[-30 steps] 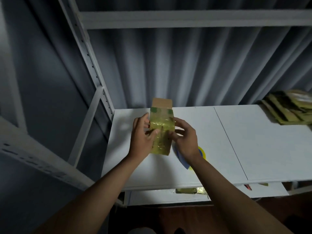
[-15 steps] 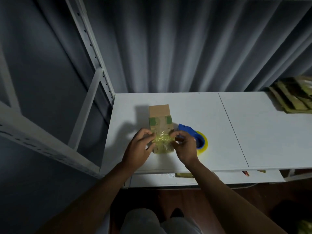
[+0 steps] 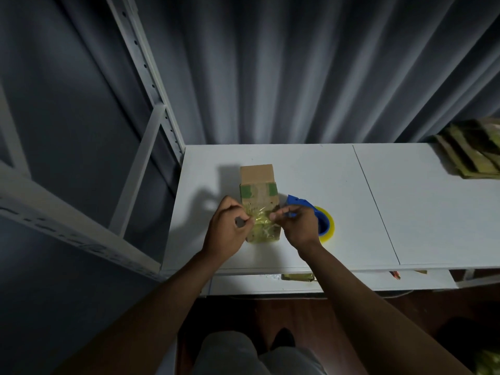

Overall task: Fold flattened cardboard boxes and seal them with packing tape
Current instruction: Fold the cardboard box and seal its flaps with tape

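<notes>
A small cardboard box (image 3: 258,196) lies on the white table (image 3: 311,169), its open flap pointing away from me. Yellowish tape (image 3: 261,226) covers its near half. My left hand (image 3: 228,228) pinches the tape at the box's left edge with curled fingers. My right hand (image 3: 296,226) pinches the tape at the right edge. A blue tape dispenser with a yellow roll (image 3: 323,224) lies just right of the box, partly hidden behind my right hand.
A stack of flattened boxes (image 3: 472,151) lies at the table's far right. A white metal shelf frame (image 3: 146,85) rises at the left. Grey curtains hang behind the table. A lower shelf (image 3: 297,281) holds small items. My knees show below.
The box went from held up in both hands to lying on the table. My view tilted down. Both hands now pinch the tape at the box's sides.
</notes>
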